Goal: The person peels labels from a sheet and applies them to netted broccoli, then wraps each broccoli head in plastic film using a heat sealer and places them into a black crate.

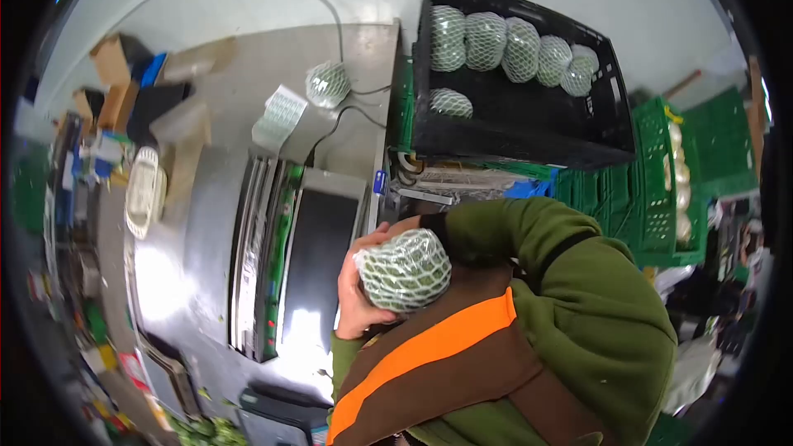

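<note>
Both hands cup a netted vegetable point(405, 271), the left hand point(355, 297) under it and the right hand point(388, 233) over its top, above a steel worktop point(206, 223) where another netted vegetable point(328, 84) lies, beside a black crate point(529, 116) holding six more.

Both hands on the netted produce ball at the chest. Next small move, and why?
Probably carry the netted ball up toward the black crate. The left hand cups it from the side, the right hand wraps over its top, so the grip looks secure. The crate already holds similar netted balls in a row, with bare floor left.
</note>
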Available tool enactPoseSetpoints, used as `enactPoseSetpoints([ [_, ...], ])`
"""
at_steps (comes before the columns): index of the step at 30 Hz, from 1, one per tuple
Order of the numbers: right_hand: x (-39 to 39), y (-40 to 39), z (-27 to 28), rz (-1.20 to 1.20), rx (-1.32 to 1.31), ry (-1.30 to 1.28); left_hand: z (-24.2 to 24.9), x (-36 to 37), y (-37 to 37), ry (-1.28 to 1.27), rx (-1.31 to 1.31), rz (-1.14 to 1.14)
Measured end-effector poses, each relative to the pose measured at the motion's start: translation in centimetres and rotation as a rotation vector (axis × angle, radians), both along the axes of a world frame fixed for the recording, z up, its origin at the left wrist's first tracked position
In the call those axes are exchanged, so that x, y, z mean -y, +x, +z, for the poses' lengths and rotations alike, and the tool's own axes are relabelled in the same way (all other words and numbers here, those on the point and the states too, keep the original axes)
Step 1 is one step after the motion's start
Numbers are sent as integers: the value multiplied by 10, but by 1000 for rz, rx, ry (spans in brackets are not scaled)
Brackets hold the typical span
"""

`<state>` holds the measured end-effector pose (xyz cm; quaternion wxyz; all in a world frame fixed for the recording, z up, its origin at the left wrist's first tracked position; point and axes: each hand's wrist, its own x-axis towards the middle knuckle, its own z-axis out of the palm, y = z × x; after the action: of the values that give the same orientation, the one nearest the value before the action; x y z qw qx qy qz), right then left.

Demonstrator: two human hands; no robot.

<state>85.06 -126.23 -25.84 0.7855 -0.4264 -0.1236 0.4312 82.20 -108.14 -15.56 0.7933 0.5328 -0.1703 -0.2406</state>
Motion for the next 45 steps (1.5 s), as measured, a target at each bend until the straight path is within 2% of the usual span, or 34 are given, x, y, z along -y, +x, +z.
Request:
enactPoseSetpoints([
  [1, 19, 5, 15, -69, 186, -10, -14, 12, 16, 14, 32, -43],
  [2, 41, 8, 35, -156, 353, -45, -31, 11, 16, 49, -102, 56],
  [3, 63, 9, 51, -244, 450, -101, -53, 16, 18, 58, -108, 110],
  [4, 71, 11, 38, -307, -261, 41, -42, 35, 23, 63, -216, 171],
  [5, 101, -2, 31, -435, -272, -110, -31, 54, 30, 66, -325, 235],
  [6, 132, -11, 74, -553, -286, -271, -12, 78, 43, -124, -449, 153],
  [8, 170, -30, 125, -877, -45, -123, 10, 119, 72, -262, -467, -9],
  [9, 182, -30, 143, -931, 139, -163, 22, 148, 87, -84, -405, 92],
  [11, 194, -22, 172, -1033, 449, -261, 25, 199, 115, 59, -194, -42],
  [12, 206, -17, 173, -1140, 619, -627, 19, 224, 124, 213, 64, -86],
  [13, 219, -9, 173, -1223, 786, -1001, 29, 250, 134, 245, 239, -186],
  [15, 256, 0, 161, -1309, 554, -775, 24, 278, 150, 343, 110, -299],
  [16, 272, 2, 152, -1356, 462, -752, 22, 286, 146, 343, 212, -188],
  [17, 291, 2, 141, -1319, 366, -796, 20, 287, 148, 418, 401, -143],
  [19, 322, 3, 107, -1231, 208, -920, 16, 285, 164, 614, 989, -96],
  [20, 331, 8, 90, -1226, 192, -924, 9, 283, 169, 617, 976, -105],
  [22, 340, 14, 62, -1097, 98, -1014, -7, 278, 173, 961, 1173, -335],
  [23, 342, 18, 53, -1086, 93, -1015, -10, 279, 172, 965, 1162, -335],
  [25, 336, 30, 40, -893, -172, -1162, -9, 281, 169, 973, 1074, -370],
  [27, 325, 36, 21, -802, -154, -1180, -7, 282, 170, 997, 1041, -368],
  [29, 306, 43, 23, -722, -500, -1047, -7, 284, 170, 1013, 1018, -357],
  [33, 312, 46, 59, -599, -415, -1052, -7, 287, 172, 1026, 1046, -330],
  [35, 310, 49, 63, -605, -395, -1154, -7, 284, 168, 1034, 1038, -347],
  [37, 319, 62, 78, -455, -517, -1029, -10, 285, 170, 1011, 1035, -309],
  [38, 330, 63, 61, -463, -505, -998, -11, 286, 173, 1005, 1045, -298],
  [41, 345, 71, 87, -377, -595, -981, -14, 284, 169, 990, 1046, -315],
  [43, 342, 67, 78, -313, -573, -999, -12, 285, 168, 1023, 1031, -306],
  [45, 327, 59, 70, -327, -485, -897, -12, 286, 168, 1017, 1020, -312],
])
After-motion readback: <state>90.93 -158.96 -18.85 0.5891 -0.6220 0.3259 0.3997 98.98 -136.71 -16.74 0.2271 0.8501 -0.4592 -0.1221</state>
